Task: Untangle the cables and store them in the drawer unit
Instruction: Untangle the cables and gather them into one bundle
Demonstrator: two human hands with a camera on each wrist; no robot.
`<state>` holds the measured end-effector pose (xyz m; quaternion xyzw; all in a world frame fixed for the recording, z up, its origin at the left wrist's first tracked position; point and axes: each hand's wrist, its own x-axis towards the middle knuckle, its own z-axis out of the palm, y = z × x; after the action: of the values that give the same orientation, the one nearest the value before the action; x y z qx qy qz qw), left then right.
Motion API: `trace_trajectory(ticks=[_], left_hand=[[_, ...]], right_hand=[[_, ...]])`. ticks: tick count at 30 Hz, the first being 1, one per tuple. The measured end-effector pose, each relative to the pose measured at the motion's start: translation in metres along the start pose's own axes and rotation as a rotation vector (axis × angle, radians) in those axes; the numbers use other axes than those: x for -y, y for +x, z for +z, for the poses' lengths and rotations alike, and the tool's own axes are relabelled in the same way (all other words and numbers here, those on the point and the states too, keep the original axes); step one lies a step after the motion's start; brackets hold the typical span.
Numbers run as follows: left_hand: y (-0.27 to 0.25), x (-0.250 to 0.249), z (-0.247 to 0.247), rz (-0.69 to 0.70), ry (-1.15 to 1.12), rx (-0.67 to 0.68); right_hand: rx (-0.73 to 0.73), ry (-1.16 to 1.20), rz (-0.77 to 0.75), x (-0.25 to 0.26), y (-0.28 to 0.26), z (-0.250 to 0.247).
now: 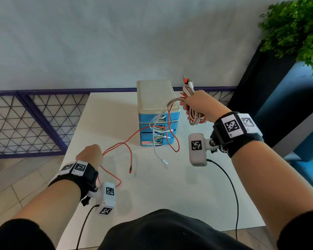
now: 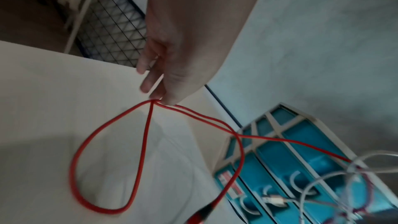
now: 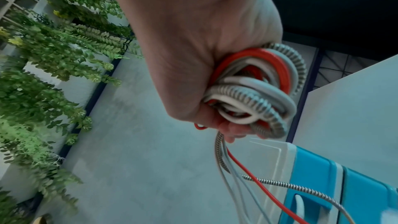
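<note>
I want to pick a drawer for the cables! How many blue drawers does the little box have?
4, stacked in the drawer unit: top drawer, second drawer, third drawer, bottom drawer.

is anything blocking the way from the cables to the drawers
Yes: all four drawers of the drawer unit look shut, and loose cable strands hang across their fronts. The right hand grips the tangled bundle; the left hand pinches the red cable.

The right hand (image 1: pixel 199 103) grips a cable bundle (image 1: pixel 193 112) above the drawer unit (image 1: pixel 157 98); the left hand (image 1: pixel 90 154) pinches the red cable (image 1: pixel 126 141) over the bench (image 1: pixel 152 186).
</note>
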<state>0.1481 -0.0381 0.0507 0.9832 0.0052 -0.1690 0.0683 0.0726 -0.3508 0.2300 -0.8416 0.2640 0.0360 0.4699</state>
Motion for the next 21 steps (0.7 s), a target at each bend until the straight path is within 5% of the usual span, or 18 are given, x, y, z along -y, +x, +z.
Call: trace_trajectory(ticks=[7,13,21], left_hand=[[-0.021,-0.086,-0.028,0.693,-0.402,-0.234],[-0.019,-0.104,-0.029,0.645,-0.481,-0.129],[-0.008,-0.061,-0.018,0.609,-0.473,-0.061]], right_hand=[[0.071,-0.073,-0.101,0.016,-0.009,0.011],[0.135,-0.069,-0.099,0.019,-0.014,0.014],[0.032,-0.025,-0.058,0.007,-0.012,0.008]])
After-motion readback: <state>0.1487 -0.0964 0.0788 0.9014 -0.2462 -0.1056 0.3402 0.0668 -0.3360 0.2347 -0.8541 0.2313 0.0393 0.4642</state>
